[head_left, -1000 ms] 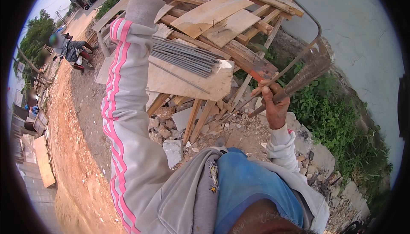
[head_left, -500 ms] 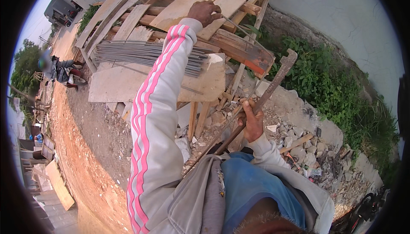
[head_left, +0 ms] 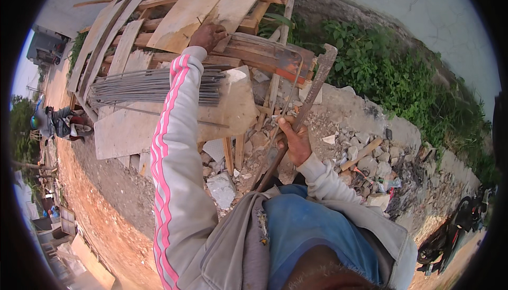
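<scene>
My left hand (head_left: 208, 39) grips a thin bent metal rod (head_left: 258, 40) over the plywood and timber pile (head_left: 177, 17). My right hand (head_left: 295, 143) holds a long rusty flat bar (head_left: 313, 88) with a notched upper end, together with the rod's lower length, above broken rubble. A bundle of steel rods (head_left: 148, 86) lies on a pale plywood board (head_left: 121, 136) left of my hands, partly hidden by my left sleeve. An orange-marked wooden beam (head_left: 288, 70) is just behind the bar.
Weeds (head_left: 365, 73) grow along a pale wall (head_left: 418, 20) at right. Rubble (head_left: 370, 160) lies by my right arm. A dark motorbike (head_left: 452, 229) stands at lower right. At left, a helmeted person (head_left: 45, 121) is on a motorbike beside the dirt road (head_left: 79, 194).
My left hand has come down from the top edge onto the pile's level, bringing the bent rod lower. My right hand has shifted left with the bar. The view has shifted too.
</scene>
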Available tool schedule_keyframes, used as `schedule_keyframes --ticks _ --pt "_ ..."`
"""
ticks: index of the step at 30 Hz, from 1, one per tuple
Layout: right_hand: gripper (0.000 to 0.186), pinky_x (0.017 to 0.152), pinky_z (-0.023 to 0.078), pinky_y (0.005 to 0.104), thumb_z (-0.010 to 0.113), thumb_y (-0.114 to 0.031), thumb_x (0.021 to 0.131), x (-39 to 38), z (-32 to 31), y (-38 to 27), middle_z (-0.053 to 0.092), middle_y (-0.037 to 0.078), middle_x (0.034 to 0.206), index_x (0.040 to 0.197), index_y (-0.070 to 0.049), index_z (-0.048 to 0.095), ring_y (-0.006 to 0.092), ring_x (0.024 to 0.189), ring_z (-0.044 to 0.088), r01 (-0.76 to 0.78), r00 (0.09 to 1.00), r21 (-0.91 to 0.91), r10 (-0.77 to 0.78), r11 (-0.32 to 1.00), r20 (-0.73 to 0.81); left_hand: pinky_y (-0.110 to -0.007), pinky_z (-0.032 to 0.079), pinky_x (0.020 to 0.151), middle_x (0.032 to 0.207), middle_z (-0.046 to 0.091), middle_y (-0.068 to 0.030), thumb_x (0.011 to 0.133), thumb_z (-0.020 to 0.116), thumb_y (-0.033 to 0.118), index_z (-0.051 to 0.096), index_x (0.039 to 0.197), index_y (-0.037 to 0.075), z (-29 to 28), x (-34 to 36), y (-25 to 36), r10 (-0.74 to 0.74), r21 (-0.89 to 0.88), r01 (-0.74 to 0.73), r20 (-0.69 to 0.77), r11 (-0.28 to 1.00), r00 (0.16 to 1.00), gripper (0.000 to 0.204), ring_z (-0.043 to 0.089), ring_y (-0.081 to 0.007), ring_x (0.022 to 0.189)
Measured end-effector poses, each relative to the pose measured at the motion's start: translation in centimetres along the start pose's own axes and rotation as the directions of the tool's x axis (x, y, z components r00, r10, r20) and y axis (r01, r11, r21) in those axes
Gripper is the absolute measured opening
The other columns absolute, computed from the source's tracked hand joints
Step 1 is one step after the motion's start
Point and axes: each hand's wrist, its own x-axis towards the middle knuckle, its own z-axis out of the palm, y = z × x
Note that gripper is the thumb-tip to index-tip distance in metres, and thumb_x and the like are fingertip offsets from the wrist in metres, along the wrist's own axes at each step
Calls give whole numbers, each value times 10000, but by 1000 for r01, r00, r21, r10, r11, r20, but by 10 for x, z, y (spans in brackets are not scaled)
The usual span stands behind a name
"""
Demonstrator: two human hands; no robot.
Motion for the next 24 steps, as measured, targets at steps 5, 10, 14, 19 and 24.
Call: schedule_keyframes --ticks 5,10,14,19,24 --pt "215 497 438 249 629 -275 1033 -4 3 2 715 76 778 1049 -65 674 112 576 629 -58 998 -6 58 998 7 -446 518 911 1079 722 -100 944 623 349 750 1051 135 19 -6 -37 206 66 -202 -58 977 977 272 666 -321 1009" --pt "201 511 435 249 658 -251 1014 -4 -12 10 644 6 773 1024 -52 685 94 598 607 -60 997 16 61 998 -49 -443 525 900 1052 718 -88 943 616 342 749 1015 125 17 -2 -10 159 116 -159 16 980 987 264 665 -319 997" --pt "194 513 435 260 672 -240 1004 -2 -7 7 611 -27 769 1014 -48 696 83 604 594 -62 998 9 62 998 -30 -446 535 885 1047 717 -84 921 640 375 756 993 136 10 -12 -3 115 141 -107 -44 984 992 275 673 -318 1001" --pt "178 531 459 277 647 -252 1021 -1 -8 12 676 29 797 1006 -76 666 116 613 622 -72 997 -12 72 997 -4 -450 524 941 1104 712 -83 889 671 432 743 1070 150 10 -14 -5 6 220 3 -37 976 999 343 669 -316 1064" --pt "156 538 473 289 640 -243 1026 6 -8 15 694 50 831 1001 -90 656 140 618 638 -75 997 -6 75 997 1 -517 418 1068 1286 639 -141 871 706 460 647 1268 111 21 -34 15 -226 286 300 -263 910 938 532 598 -338 1218"
